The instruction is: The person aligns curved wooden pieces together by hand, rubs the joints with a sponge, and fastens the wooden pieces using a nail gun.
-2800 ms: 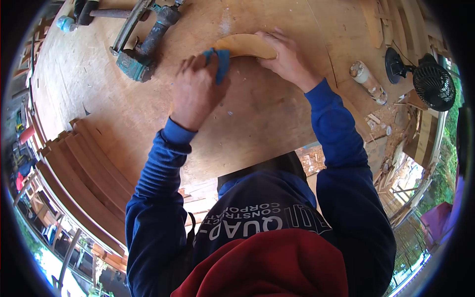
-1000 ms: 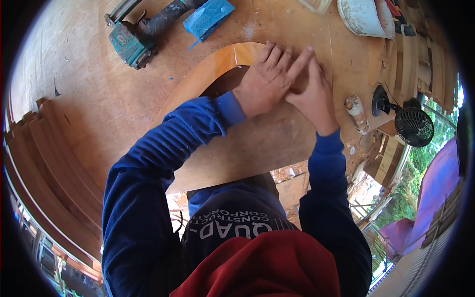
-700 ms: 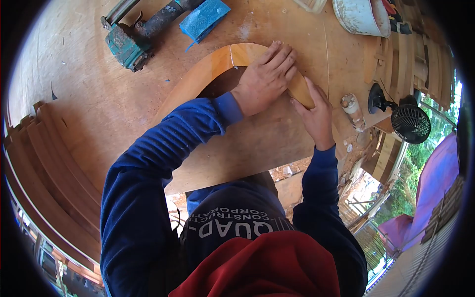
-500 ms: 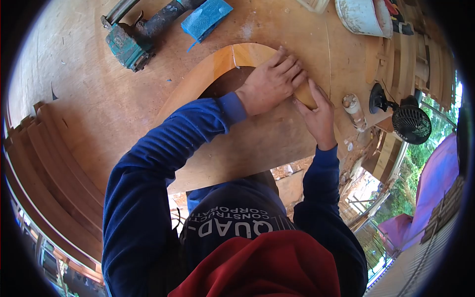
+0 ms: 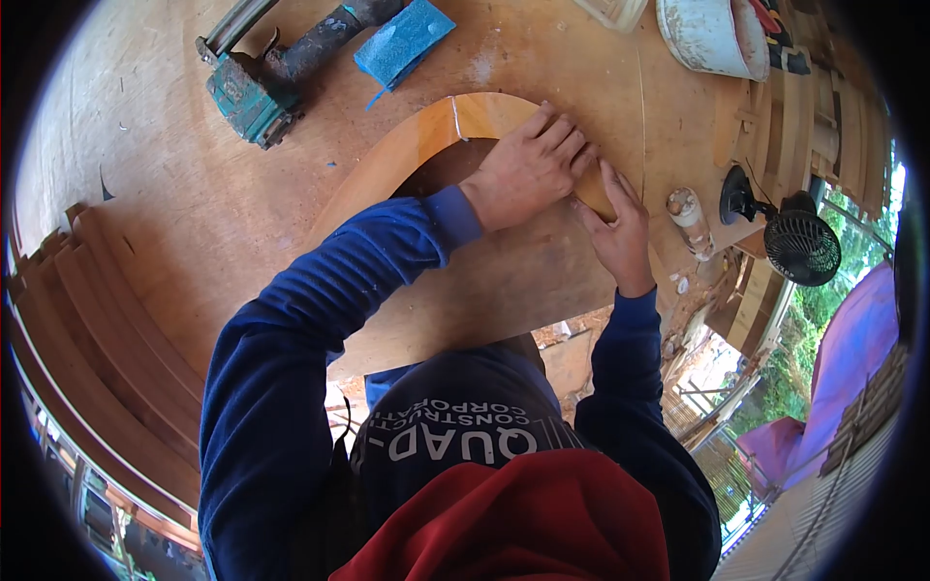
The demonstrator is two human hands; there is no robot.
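A curved wooden piece (image 5: 397,160) lies on the plywood table, arching from the left toward my hands, with a pale line across it near its top. My left hand (image 5: 531,172) rests over the right part of the arch, its fingers bent together over the wood. Close beside it, my right hand (image 5: 621,229) holds the right end of the piece, thumb on the inner side and fingers along the outer side. Whether anything thin lies under my left fingers is hidden.
A green nail gun (image 5: 254,97) and a blue block-like item (image 5: 405,44) lie at the far side. On the right are a plastic bottle (image 5: 690,223), small black fan (image 5: 802,242) and stained white bucket (image 5: 707,39). Curved brown boards (image 5: 126,339) are stacked at left.
The whole view has shifted slightly. Both hands stay on the curved wooden piece, with my left hand only a touch lower and further left in the picture.
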